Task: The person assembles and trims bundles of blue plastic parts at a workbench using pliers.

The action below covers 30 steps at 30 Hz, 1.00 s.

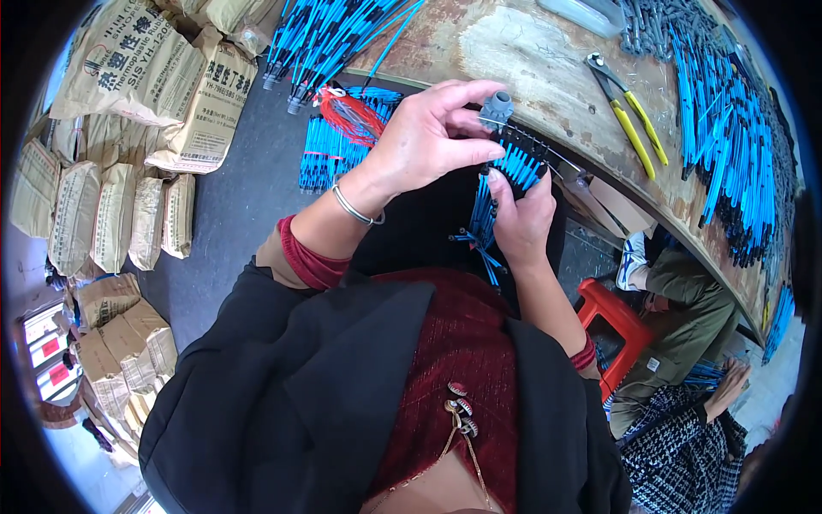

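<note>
Just off the near edge of the table, my left hand (428, 141) reaches in with its thumb and fingers curved around a grey ribbed plastic fitting (497, 109). The thumb tip lies at the black ends of a bundle of thin blue tubes (517, 163). My right hand (524, 221) is closed around that bundle from below, its thumb pressed along the side. Lower ends of several tubes (481, 244) hang beneath the right hand, over my lap. A thin metal rod or wire (548, 147) runs beside the bundle's upper end; what it joins is hidden.
On the wooden table (505, 47) lie yellow-handled pliers (631, 116), a large pile of blue tubes (728, 137) and grey fittings (644, 30). More tubes (330, 34) stick out at its left. Paper sacks (128, 73) stand left. A red stool (615, 330) and another person's hand (729, 387) are right.
</note>
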Each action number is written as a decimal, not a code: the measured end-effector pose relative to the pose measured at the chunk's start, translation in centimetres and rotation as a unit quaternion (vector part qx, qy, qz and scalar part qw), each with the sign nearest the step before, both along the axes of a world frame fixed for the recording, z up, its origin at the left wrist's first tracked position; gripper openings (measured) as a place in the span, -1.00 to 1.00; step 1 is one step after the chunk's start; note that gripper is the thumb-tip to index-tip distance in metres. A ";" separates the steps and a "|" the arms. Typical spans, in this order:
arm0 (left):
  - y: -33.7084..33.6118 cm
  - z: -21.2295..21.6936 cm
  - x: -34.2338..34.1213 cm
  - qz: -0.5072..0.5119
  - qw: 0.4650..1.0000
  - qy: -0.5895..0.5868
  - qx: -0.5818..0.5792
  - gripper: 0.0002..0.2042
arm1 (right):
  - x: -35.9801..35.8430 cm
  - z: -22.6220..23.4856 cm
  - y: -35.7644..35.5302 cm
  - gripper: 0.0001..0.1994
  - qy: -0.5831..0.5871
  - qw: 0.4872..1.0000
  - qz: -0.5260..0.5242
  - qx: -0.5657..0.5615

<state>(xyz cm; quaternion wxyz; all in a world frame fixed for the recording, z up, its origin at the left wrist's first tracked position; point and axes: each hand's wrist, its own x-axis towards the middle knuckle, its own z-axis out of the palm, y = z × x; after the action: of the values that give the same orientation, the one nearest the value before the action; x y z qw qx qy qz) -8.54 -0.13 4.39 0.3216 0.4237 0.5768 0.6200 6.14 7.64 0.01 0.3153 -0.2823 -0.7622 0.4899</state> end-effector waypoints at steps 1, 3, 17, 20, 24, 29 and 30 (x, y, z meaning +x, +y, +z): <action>0.0 0.0 0.1 -0.001 1.000 0.000 0.000 -0.50 | 0.0 0.0 0.0 -0.72 0.004 1.000 0.001 0.004; 0.2 0.3 0.3 0.026 0.999 0.047 0.002 -0.51 | -0.1 0.1 0.0 -0.72 0.013 1.000 0.004 0.011; -0.1 0.8 1.4 0.095 0.983 0.154 -0.045 -0.55 | 0.1 -0.2 -0.1 -0.73 0.000 1.000 0.010 0.006; -0.1 1.1 1.6 0.081 0.996 0.039 -0.001 -0.54 | 0.2 -0.4 0.0 -0.74 0.015 1.000 0.013 0.018; -0.5 0.1 0.8 0.012 0.998 -0.059 0.034 -0.55 | 0.5 -0.1 0.8 -0.76 -0.009 0.999 0.049 0.003; -0.6 1.3 0.3 -0.004 0.998 -0.056 0.005 -0.69 | 0.3 0.1 0.9 -0.77 -0.038 0.996 0.071 0.049; -0.6 1.3 0.1 -0.006 0.999 -0.053 -0.005 -0.69 | 0.4 0.0 0.8 -0.77 -0.066 0.992 0.068 0.078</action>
<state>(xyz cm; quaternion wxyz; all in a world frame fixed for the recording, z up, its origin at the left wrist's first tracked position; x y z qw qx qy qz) -8.46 -0.72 5.66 0.3578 0.3917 0.5595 0.6369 6.51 8.48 0.03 0.2510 -0.2362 -0.8346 0.4298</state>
